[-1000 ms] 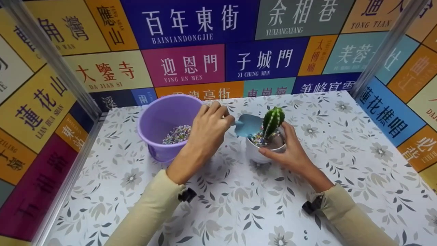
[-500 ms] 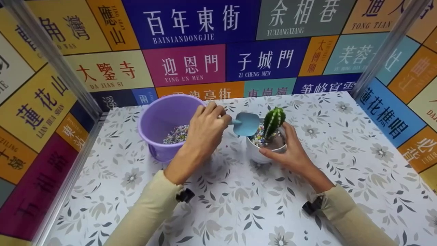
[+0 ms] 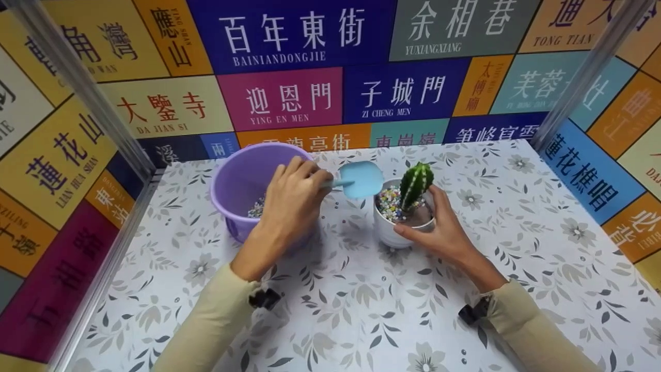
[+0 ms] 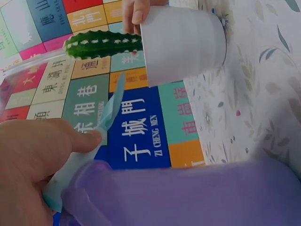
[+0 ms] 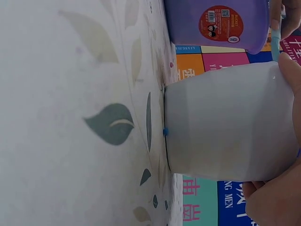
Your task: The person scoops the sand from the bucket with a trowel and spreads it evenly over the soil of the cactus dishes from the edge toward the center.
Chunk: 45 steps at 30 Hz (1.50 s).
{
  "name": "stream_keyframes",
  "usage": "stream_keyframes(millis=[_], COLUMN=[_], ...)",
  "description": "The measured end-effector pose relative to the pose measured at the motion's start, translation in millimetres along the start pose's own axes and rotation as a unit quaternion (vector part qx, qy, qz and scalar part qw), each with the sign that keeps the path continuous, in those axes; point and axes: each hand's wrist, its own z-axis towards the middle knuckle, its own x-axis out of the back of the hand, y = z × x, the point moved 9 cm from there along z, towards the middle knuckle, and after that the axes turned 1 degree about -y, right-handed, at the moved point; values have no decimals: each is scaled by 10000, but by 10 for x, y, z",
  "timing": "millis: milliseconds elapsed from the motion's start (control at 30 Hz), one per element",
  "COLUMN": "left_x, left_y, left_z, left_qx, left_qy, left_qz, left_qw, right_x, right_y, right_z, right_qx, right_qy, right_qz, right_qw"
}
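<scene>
My left hand (image 3: 296,199) grips the handle of a light blue toy shovel (image 3: 362,180); its blade faces up with nothing on it, between bucket and pot. In the left wrist view the thumb presses along the shovel handle (image 4: 75,165). The right hand (image 3: 444,237) holds a white pot (image 3: 395,235) round its rim, thumb in front and fingers behind. A green cactus (image 3: 416,187) stands in the pot, leaning slightly right. Multicoloured pebbles (image 3: 390,201) fill the pot's left side; its right side shows a lower, dark surface. The pot's base is on the table in the right wrist view.
A purple bucket (image 3: 232,186) stands left of the pot, with small coloured pebbles (image 3: 256,207) inside, partly hidden by my left hand. A flower-patterned cloth (image 3: 356,310) covers the table. Sign-covered panels (image 3: 289,98) rise behind and at both sides. A pink pebble (image 4: 238,113) lies on the cloth.
My left hand has drawn the shovel leftward, away from the pot and toward the bucket, and its blade has turned level. The right hand keeps its hold on the pot.
</scene>
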Motion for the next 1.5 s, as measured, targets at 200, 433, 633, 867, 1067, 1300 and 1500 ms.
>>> stream_keyframes(millis=[200, 433, 633, 867, 1067, 1300, 1500], left_x=[72, 179, 267, 374, 442, 494, 524], left_y=[-161, -315, -495, -697, -841, -992, -1110], left_z=[-85, -169, -263, -375, -441, -490, -554], left_qx=[228, 469, 762, 904, 1033, 1329, 1499], left_qy=[179, 293, 297, 380, 414, 329, 299], left_qz=[-453, -676, -773, -827, -833, -824, -801], left_qw=[9986, 9962, 9936, 9917, 9903, 9871, 9850], right_x=[20, 127, 301, 453, 252, -270, -791], right_y=[-47, -247, -579, -1148, -1615, -1828, -1707], right_z=[5, 21, 9, -99, -208, -207, -5], right_qx=[61, 332, 900, 2156, 3161, 3518, 2992], right_qy=[63, 397, 971, 1800, 2025, 1437, 559], right_qz=[-17, 154, 376, 566, 341, 171, 479], right_qw=[10000, 9985, 9905, 9581, 9262, 9248, 9513])
